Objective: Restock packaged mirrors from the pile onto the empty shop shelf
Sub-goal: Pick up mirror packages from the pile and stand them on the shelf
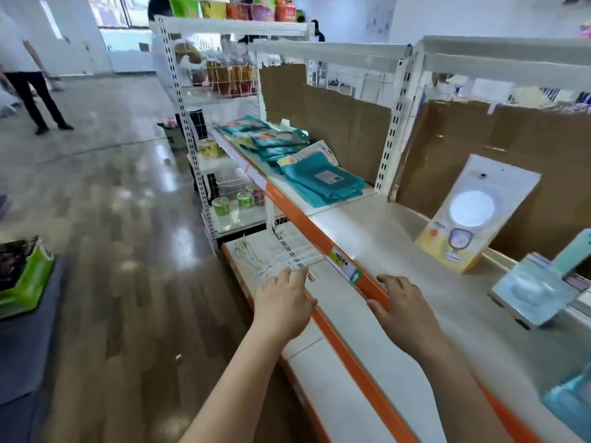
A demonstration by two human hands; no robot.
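Shop aisle, stock on view:

- Shelf (383, 238): pale top with an orange front edge (297, 215), running from centre frame to lower right. A price label (345, 265) sits on that edge.
- Packaged mirror (476, 215): one, right of centre. It stands on the shelf, tilted back against the brown cardboard (351, 123) lining the rear, round glass facing out.
- Pile (531, 292): flat pale-blue packs at the right edge of the frame, lying on the same shelf near the standing mirror. They are too blurred to read.
- Left hand (283, 302): lower centre, fingers loosely spread, holding nothing, above the lower wire rack (287, 247).
- Right hand (399, 311): just right of it, fingers spread and slightly bent, holding nothing, thumb at the orange edge. Whether it touches the shelf cannot be told.
- Teal packets (319, 180): a heap further along the shelf, upper centre.
- Green basket (28, 282): on the floor, lower left.
- Person (35, 91): standing, upper left.
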